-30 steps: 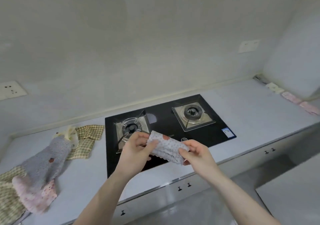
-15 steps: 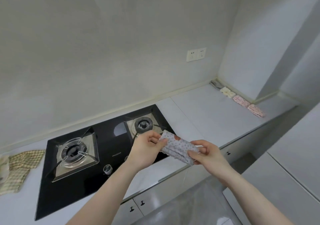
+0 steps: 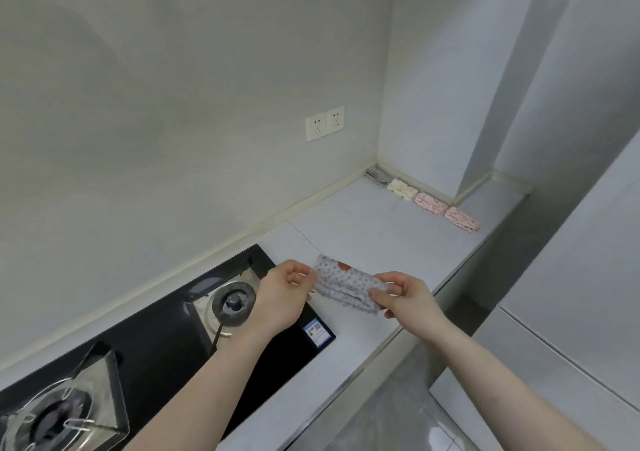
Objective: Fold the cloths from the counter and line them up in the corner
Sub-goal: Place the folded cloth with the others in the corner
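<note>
Dotted grey folded cloth (image 3: 347, 287) pinched at each end by your left hand (image 3: 281, 294) and right hand (image 3: 406, 297), carry it next to the far-right row of folded cloths (image 3: 430, 201).

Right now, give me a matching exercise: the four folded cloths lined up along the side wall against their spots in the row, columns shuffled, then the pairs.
Things:
1. grey folded cloth
2. cream folded cloth
3. pink dotted cloth
4. pink patterned cloth

Places:
A. nearest the counter's front edge
B. second from the corner
C. tucked into the corner
D. third from the corner

Pairs: 1-C, 2-B, 3-D, 4-A
</note>
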Tool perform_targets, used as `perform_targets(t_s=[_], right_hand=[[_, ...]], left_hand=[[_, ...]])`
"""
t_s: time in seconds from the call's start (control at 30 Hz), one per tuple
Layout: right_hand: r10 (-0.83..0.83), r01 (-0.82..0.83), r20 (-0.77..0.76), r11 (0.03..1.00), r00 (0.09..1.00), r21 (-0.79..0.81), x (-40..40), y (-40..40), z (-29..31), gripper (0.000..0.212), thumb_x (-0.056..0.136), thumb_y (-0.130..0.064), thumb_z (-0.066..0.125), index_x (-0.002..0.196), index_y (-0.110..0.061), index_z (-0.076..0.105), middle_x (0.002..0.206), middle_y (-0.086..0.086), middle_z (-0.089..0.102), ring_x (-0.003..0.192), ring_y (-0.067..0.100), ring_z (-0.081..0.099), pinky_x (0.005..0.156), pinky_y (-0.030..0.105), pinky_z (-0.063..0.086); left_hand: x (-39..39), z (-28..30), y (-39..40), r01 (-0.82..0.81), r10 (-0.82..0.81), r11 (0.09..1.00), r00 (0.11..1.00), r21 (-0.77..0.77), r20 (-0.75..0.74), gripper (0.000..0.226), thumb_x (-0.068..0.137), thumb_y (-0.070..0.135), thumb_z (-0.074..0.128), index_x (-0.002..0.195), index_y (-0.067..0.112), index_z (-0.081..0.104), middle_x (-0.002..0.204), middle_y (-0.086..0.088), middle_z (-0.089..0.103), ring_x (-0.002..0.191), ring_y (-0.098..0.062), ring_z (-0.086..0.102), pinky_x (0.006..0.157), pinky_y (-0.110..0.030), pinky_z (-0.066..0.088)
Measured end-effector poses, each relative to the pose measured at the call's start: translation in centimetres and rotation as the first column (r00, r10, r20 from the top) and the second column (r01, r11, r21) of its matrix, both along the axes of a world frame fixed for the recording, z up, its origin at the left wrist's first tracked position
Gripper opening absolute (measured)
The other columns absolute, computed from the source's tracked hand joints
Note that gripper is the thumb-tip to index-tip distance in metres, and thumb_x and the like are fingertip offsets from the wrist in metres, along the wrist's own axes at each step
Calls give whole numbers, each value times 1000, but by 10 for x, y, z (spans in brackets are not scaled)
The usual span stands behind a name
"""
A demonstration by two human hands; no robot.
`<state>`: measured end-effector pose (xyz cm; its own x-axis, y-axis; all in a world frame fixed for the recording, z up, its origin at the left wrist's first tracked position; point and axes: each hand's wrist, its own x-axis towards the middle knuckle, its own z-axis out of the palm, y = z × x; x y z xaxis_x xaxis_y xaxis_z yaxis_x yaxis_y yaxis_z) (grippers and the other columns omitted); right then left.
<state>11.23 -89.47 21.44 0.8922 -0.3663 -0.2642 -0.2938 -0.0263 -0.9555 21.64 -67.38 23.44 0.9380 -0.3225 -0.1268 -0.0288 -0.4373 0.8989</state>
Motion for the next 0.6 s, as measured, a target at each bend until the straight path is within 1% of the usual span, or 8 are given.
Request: perform_targets(t_s=[0.13, 0.17, 0.23, 0.33, 0.4, 0.47, 0.5, 0.6], right_hand=[[-131, 134, -35, 987, 991, 94, 26, -28, -20, 19, 93, -14, 75, 111, -12, 69, 72, -1, 75, 64, 11, 66, 65, 26, 53], [-163, 168, -50, 977, 985, 129, 34, -36, -27, 20, 93, -13, 75, 112, -10, 70, 72, 1, 73, 64, 13, 64, 66, 26, 54], [-226, 238, -85, 952, 970, 194, 52, -53, -39, 20, 93, -11, 74, 113, -7, 70, 73, 8, 69, 65, 18, 58, 68, 28, 54], [-279, 308, -145, 915, 949, 259, 82, -82, -57, 13, 95, -9, 71, 108, -7, 70, 81, 9, 71, 69, 18, 57, 70, 27, 55], [-296, 349, -208, 887, 932, 302, 102, -102, -72, 12, 95, -7, 71, 107, -8, 67, 91, 9, 72, 76, 17, 61, 76, 27, 56], [-298, 383, -281, 863, 912, 330, 122, -122, -92, 17, 94, -3, 69, 111, -5, 66, 99, 10, 70, 82, 18, 63, 81, 28, 56], [-300, 402, -318, 853, 899, 333, 132, -133, -101, 19, 94, -1, 68, 113, -4, 66, 100, 11, 69, 82, 18, 63, 79, 28, 57], [-304, 439, -391, 839, 868, 321, 166, -167, -123, 15, 95, 0, 64, 110, -4, 66, 93, 12, 68, 74, 18, 63, 55, 20, 58]], left_hand=[[26, -5, -24, 50, -49, 999, 998, 9, -28, 8, 95, 33, 71, 101, 28, 68, 90, 4, 75, 70, -10, 74, 74, -38, 59], [32, -5, -28, 54, -54, 998, 998, 18, -35, 8, 95, 32, 70, 102, 28, 68, 92, 4, 75, 71, -10, 74, 71, -35, 58], [45, -5, -34, 50, -49, 998, 998, 42, -40, 8, 95, 30, 70, 103, 29, 68, 95, 5, 74, 72, -7, 73, 59, -24, 53], [67, -10, -42, 46, -43, 994, 999, 101, -32, 7, 95, 28, 69, 101, 29, 69, 97, 8, 73, 73, -6, 72, 52, -13, 46], [80, -18, -49, 47, -42, 990, 998, 136, -42, 5, 94, 28, 70, 99, 29, 70, 97, 9, 73, 77, -11, 73, 54, -12, 47], [92, -27, -61, 51, -40, 982, 997, 183, -65, 5, 94, 30, 70, 98, 31, 71, 98, 11, 73, 80, -12, 73, 58, -13, 49], [98, -31, -68, 49, -33, 979, 996, 199, -81, 5, 94, 31, 70, 98, 32, 70, 98, 12, 73, 81, -13, 73, 58, -15, 50], [119, -39, -92, 33, -7, 974, 993, 226, -115, 6, 93, 32, 70, 99, 32, 70, 99, 13, 73, 82, -16, 73, 57, -17, 50]])
